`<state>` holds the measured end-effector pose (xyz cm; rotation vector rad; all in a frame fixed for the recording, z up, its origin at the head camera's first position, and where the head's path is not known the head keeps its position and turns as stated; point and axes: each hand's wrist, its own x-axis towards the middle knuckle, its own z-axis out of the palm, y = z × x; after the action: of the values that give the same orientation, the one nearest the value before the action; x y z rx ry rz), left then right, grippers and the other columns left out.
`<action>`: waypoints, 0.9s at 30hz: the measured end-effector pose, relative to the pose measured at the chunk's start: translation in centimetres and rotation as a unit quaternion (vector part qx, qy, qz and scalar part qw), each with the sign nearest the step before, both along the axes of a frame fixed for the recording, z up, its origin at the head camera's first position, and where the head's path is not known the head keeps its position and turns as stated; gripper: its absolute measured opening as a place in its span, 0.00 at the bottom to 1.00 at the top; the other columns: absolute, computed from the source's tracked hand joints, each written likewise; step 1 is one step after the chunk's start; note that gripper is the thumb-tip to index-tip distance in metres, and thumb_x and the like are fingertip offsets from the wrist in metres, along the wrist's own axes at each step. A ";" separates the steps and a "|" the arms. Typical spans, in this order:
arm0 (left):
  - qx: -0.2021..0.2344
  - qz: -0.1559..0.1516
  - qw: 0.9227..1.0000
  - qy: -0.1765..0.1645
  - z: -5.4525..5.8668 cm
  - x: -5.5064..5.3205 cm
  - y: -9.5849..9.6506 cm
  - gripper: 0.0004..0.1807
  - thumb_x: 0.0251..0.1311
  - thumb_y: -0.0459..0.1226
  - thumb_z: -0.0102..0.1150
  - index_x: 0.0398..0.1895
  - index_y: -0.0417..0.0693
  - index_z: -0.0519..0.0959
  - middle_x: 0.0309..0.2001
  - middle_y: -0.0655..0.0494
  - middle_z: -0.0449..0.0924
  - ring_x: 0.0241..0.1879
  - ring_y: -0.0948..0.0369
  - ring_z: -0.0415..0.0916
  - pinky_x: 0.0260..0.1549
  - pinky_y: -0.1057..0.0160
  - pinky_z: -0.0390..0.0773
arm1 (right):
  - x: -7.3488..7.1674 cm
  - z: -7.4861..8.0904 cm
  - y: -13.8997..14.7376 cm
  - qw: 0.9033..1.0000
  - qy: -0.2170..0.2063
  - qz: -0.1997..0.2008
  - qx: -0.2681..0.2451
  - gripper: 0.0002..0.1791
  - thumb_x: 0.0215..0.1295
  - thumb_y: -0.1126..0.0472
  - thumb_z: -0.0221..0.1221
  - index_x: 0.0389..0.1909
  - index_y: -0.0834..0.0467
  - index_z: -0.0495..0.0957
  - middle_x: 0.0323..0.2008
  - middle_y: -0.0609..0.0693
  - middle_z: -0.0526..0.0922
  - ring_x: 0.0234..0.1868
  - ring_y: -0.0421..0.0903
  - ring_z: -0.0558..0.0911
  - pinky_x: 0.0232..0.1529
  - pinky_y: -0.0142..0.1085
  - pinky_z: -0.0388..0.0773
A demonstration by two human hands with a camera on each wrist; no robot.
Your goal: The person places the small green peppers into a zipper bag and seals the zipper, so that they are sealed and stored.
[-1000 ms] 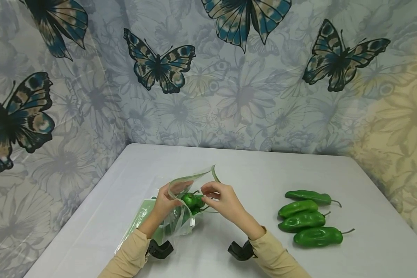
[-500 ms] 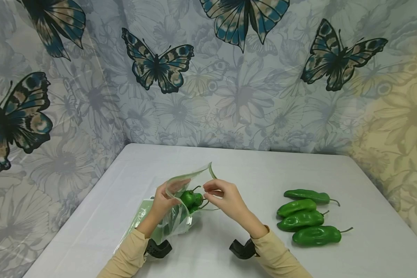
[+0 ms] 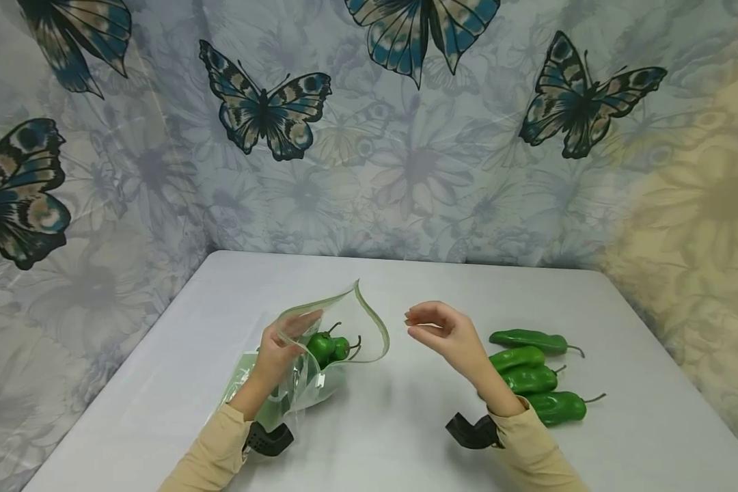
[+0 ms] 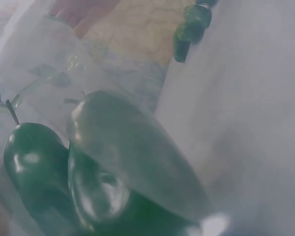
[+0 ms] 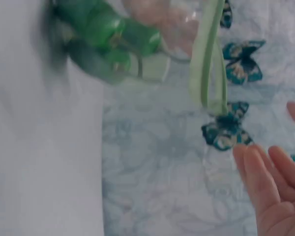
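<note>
**Bag held wide on the left, right hand apart from it**

In the head view, the left hand (image 3: pixel 281 348) grips the left side of a clear zip-top bag (image 3: pixel 321 387), thumb toward the near side, the other fingers toward the far side. This spread probably serves to keep the mouth from collapsing; it gapes toward the right. The bagged green peppers (image 3: pixel 322 348), at least two, lie inside with stems toward the opening. The right hand (image 3: pixel 447 335) hangs to the right, well apart from the bag, fingers bent, fingertips and thumb apart, nothing between them. Farther right on the white table (image 3: pixel 400 444), four loose green peppers (image 3: pixel 531 380) lie side by side, partly behind the right forearm; that placing seems to suit the right hand's reach. A flat green packet (image 3: pixel 241 374) lies to the left, partly hidden by the left arm.

The left wrist view looks through hazy film at the bagged peppers, close up and overlapping, so I cannot count them surely. The left hand's grip cannot be judged here.

The right wrist view, blurred, shows the green zip strip (image 5: pixel 201 73) standing in a loop, apparently from the left hand's hold. The right hand's fingers are loosely extended and hold nothing.
</note>
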<state>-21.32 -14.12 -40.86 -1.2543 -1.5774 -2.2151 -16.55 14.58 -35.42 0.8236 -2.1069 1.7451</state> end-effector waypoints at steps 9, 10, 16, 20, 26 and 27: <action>0.006 -0.001 1.000 0.007 -0.1 0.3 -0.2 0.29 0.48 0.50 0.60 0.55 0.50 0.72 0.53 0.54 0.72 0.55 0.57 0.66 0.55 0.61 0.59 | -0.3 0.0 3.6 0.996 0.021 0.074 -0.048 0.22 0.56 0.72 0.59 0.49 0.78 0.64 0.48 0.66 0.72 0.50 0.51 0.74 0.49 0.42 0.69; 0.008 -0.003 1.000 0.010 -0.1 0.3 0.0 0.29 0.49 0.50 0.60 0.55 0.50 0.72 0.53 0.54 0.72 0.55 0.57 0.66 0.56 0.61 0.59 | -0.2 0.0 4.0 0.995 0.025 0.080 -0.052 0.23 0.56 0.71 0.59 0.50 0.79 0.64 0.49 0.65 0.71 0.51 0.51 0.73 0.49 0.42 0.68; 0.012 -0.004 1.000 0.019 0.0 0.1 0.3 0.28 0.49 0.49 0.60 0.54 0.50 0.72 0.53 0.54 0.73 0.55 0.57 0.67 0.56 0.60 0.59 | 0.2 -0.1 5.6 0.991 0.050 0.104 -0.060 0.25 0.56 0.72 0.59 0.49 0.82 0.62 0.50 0.65 0.71 0.53 0.52 0.71 0.51 0.42 0.66; 0.014 -0.004 1.000 0.020 0.0 0.0 0.2 0.28 0.50 0.49 0.60 0.54 0.49 0.72 0.53 0.54 0.73 0.55 0.57 0.67 0.56 0.60 0.59 | 0.5 -0.6 6.5 0.991 0.061 0.104 -0.059 0.22 0.54 0.79 0.56 0.49 0.82 0.62 0.49 0.67 0.70 0.53 0.52 0.71 0.51 0.40 0.66; 0.012 -0.001 1.000 0.019 -0.1 -0.1 0.2 0.28 0.50 0.50 0.59 0.55 0.50 0.72 0.53 0.54 0.73 0.55 0.56 0.67 0.56 0.59 0.59 | 0.8 -1.4 8.3 0.991 0.066 0.097 -0.061 0.23 0.52 0.82 0.55 0.50 0.82 0.62 0.51 0.66 0.69 0.54 0.51 0.71 0.51 0.39 0.66; 0.011 0.000 1.000 0.017 -0.1 -0.1 0.1 0.28 0.50 0.50 0.60 0.55 0.50 0.72 0.53 0.54 0.73 0.54 0.56 0.67 0.56 0.59 0.59 | 0.9 -1.5 8.6 0.992 0.066 0.094 -0.059 0.23 0.52 0.82 0.55 0.50 0.82 0.62 0.51 0.66 0.69 0.54 0.51 0.71 0.51 0.39 0.66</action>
<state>-21.45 -13.99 -40.96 -1.2785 -1.5372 -2.1921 -15.65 23.16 -36.90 1.1010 -1.8740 1.8329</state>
